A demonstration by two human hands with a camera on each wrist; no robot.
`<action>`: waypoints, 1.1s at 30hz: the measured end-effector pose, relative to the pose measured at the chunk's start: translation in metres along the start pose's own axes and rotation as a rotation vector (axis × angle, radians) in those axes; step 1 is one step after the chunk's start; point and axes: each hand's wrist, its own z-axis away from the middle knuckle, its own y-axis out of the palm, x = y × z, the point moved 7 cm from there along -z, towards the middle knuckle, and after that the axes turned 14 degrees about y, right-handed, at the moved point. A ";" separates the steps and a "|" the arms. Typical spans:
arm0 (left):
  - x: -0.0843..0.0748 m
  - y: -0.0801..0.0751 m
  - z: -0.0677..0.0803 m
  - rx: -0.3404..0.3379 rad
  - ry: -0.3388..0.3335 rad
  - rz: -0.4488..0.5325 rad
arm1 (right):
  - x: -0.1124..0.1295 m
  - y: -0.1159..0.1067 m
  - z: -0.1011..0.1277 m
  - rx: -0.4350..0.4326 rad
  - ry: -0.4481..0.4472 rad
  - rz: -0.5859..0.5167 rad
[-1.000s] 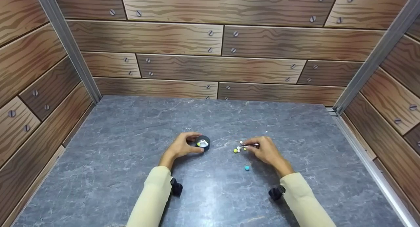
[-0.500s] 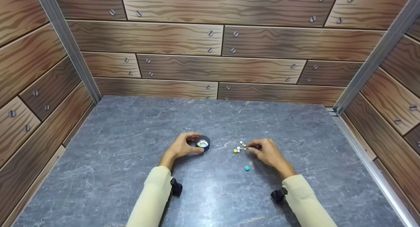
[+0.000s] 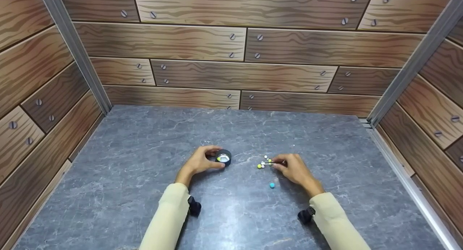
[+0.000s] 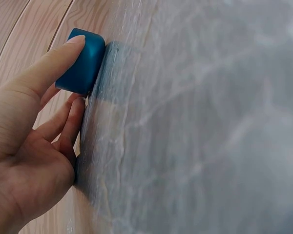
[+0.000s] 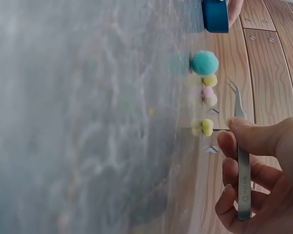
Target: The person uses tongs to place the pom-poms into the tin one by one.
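Note:
My left hand [image 3: 200,160] holds a small round blue tin [image 4: 92,63], its thumb on one side and fingers behind. The tin stands on the table with its mouth up; a yellow pompom [image 3: 219,159] shows inside its shiny interior. Between thumb and fingers, my right hand [image 3: 297,168] pinches metal tweezers [image 5: 243,170]. In the right wrist view their bent tips are slightly apart, with nothing between them. From the head the tips overlap a cluster of small pompoms, among them a yellow one [image 3: 259,166] and a white one [image 3: 266,157]. A larger turquoise pompom [image 3: 272,185] lies closer to me.
A grey marbled tabletop [image 3: 231,130] spreads under everything. Wood-print walls [image 3: 202,72] enclose it at the back and both sides, with metal rails [image 3: 408,192] along the corners and right edge. Each sleeve carries a black wrist camera [image 3: 194,206].
My right hand has shifted slightly toward me, bringing the tweezers down across the pompom cluster, and the far pompoms show more. The left hand and the tin have stayed put.

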 end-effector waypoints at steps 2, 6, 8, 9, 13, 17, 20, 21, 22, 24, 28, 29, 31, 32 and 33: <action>0.000 0.000 0.000 -0.001 -0.003 0.000 | 0.000 0.001 0.000 0.003 0.006 0.000; 0.000 0.000 -0.001 -0.001 -0.016 0.013 | -0.001 0.001 -0.001 -0.002 0.007 0.005; 0.000 0.000 -0.001 0.000 -0.012 0.010 | 0.000 0.001 -0.001 -0.006 0.004 0.006; 0.000 0.000 -0.001 0.001 -0.013 0.008 | 0.000 0.001 -0.001 -0.006 0.001 0.005; -0.001 0.000 -0.001 0.003 -0.011 0.007 | 0.001 0.001 -0.001 -0.005 -0.005 0.008; 0.000 0.000 -0.001 0.003 -0.009 0.010 | 0.002 0.001 -0.002 -0.001 -0.010 0.022; 0.000 0.000 -0.001 0.005 -0.005 0.002 | 0.003 0.001 -0.002 0.001 -0.014 0.031; 0.000 0.000 -0.001 0.004 -0.006 0.001 | 0.003 0.001 -0.002 0.002 -0.012 0.033; 0.000 0.000 -0.001 0.005 -0.006 0.000 | 0.003 0.001 -0.002 0.004 -0.012 0.034; 0.000 -0.001 -0.001 0.005 -0.008 0.000 | 0.004 0.002 -0.002 0.006 -0.013 0.036; 0.001 0.000 0.000 0.008 -0.007 0.011 | 0.004 0.003 -0.001 0.003 -0.016 0.045; 0.001 0.000 0.000 0.008 -0.005 0.013 | 0.004 0.003 -0.002 0.001 -0.018 0.047; 0.000 0.000 0.000 0.009 0.002 0.012 | 0.004 0.003 -0.002 -0.002 -0.023 0.048; 0.000 0.000 0.000 0.009 0.006 0.010 | 0.005 0.003 -0.002 -0.004 -0.027 0.050; 0.000 0.000 0.000 0.008 0.008 0.008 | 0.005 0.003 -0.002 -0.005 -0.031 0.049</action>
